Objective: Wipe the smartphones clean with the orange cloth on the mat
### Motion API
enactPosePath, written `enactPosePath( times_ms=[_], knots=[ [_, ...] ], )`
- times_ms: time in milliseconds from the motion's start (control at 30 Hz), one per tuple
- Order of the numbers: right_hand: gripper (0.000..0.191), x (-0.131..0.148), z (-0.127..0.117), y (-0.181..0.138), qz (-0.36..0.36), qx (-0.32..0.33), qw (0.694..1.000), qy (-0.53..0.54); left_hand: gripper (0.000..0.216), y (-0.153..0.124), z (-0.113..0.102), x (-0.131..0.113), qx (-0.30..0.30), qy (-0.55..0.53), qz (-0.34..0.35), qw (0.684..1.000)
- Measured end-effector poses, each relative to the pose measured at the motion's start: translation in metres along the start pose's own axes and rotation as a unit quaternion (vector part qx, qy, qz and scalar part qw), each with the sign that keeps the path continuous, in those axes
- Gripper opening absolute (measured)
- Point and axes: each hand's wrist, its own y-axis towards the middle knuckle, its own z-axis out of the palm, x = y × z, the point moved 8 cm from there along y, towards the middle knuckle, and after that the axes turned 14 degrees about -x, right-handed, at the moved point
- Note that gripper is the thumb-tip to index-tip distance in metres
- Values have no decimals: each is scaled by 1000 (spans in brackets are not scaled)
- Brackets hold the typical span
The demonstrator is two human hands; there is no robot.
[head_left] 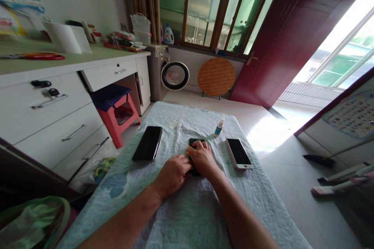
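Between my hands a dark phone (196,140) lies flat on the cloth-covered table, mostly hidden by my fingers. My left hand (174,173) is closed at the phone's near left side, its fingertips against the edge. Over the phone's face lies my right hand (203,158), fingers bent and pressed down. A small orange piece (190,147) peeks out beneath those fingers; its kind is hard to make out. To the left rests a larger black phone (148,143). A white-framed phone (239,153) is at the right, with a small spray bottle (219,127) upright behind it.
A pale blue quilted cloth (181,118) covers the table, wrinkled in places. At the left stand a white desk (67,124) with drawers and a red stool (117,118). Beyond are a washing machine (157,72) with its door open and a round wooden board (216,77).
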Motion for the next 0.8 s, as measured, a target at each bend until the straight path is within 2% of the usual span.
enactPosePath(
  times_ms=[333,633,800],
  knots=[
    [23,0,2,-1,1,14,1000,-6,16,0,2,2,11,0,-18,1000],
    [28,-1,-1,1,21,5,999,-41,15,0,2,1,17,7,-14,1000],
    [25,0,-4,0,21,13,1000,-16,15,0,3,3,20,5,-19,1000]
  ],
)
